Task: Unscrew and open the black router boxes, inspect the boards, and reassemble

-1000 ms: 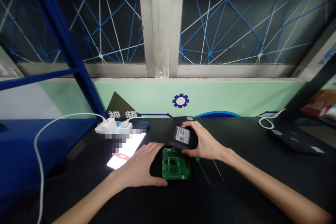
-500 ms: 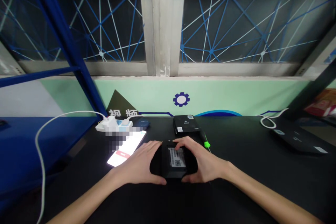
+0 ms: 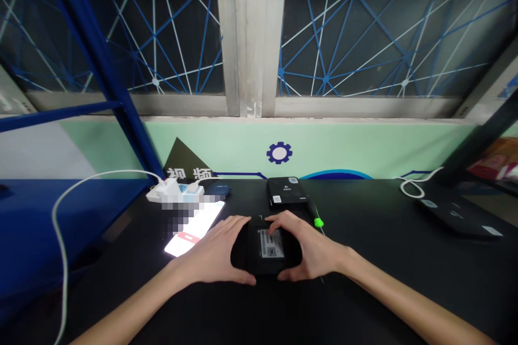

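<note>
A flat black electronics box (image 3: 265, 268) lies between my hands at the middle of the table, its label with a QR code facing up. My left hand (image 3: 216, 250) grips its left side, with the fingers at the far edge and the thumb at the near edge. On the right side my right hand (image 3: 311, 248) holds it the same way, one finger bent over the top by the label. The box's far corners are partly covered by fingers. Just behind it rests a second black box (image 3: 288, 192) with small white stickers.
A lit phone (image 3: 198, 226) lies left of my left hand. Behind it stands a white power strip (image 3: 176, 190) with a white cable (image 3: 60, 232). A dark tool with a green end (image 3: 318, 222) sits beyond my right hand. Another flat black device (image 3: 457, 218) is at the right.
The held box has shifted very slightly left, and my right hand with it. Both hands keep the same grip.
</note>
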Tool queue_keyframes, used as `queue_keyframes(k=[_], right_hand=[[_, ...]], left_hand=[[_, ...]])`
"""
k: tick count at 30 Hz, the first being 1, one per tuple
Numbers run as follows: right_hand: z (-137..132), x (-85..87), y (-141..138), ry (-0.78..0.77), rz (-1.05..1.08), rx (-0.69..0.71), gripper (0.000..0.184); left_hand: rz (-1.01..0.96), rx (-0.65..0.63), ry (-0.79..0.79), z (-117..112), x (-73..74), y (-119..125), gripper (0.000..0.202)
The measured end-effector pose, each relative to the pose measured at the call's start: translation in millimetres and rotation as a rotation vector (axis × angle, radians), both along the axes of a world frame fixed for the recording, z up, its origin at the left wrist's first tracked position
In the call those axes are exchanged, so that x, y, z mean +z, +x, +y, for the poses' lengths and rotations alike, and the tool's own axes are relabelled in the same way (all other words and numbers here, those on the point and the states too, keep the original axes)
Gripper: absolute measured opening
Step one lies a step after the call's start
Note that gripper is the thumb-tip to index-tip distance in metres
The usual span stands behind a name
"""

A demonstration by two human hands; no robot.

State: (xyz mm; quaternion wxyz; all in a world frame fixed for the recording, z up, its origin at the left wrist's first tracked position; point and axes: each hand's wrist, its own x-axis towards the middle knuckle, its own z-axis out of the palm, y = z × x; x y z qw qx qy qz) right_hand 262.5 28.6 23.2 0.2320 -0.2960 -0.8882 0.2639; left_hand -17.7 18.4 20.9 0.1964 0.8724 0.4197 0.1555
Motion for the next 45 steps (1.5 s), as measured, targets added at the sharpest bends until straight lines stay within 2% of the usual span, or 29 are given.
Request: queue_keyframes(k=[12,19,23,32,38,45], right_hand=[[2.8,-0.9,-0.3,0.022,0.006,0.026,0.071],[3.0,-5.5,1.2,0.016,-0.001,0.037,0.08],[1.7,-6.3,2.5,0.03,-0.043,0.023,0.084],[-0.5,3.5,11.1,0.121,-0.195,-0.046,0.087],[-1.4,3.1,9.6,0.083,-0.147,-0.027,0.081],[-1.2,0.2,7.5,0.074,-0.078,-0.03,0.082]], left_hand=[[0.008,0.005,-0.003,0.2,-1.7,-1.0,0.108],[0.025,-0.001,-0.014,-2.6,3.3,0.6,0.095],[0.069,0.008,-0.021,-3.5,2.7,-0.7,0.095],[0.104,0.018,-0.031,-3.5,2.4,-2.0,0.098],[0.108,0.021,-0.009,-3.0,-1.0,-2.9,0.102],[0.085,0.01,-0.006,-1.9,-0.2,-2.1,0.102]])
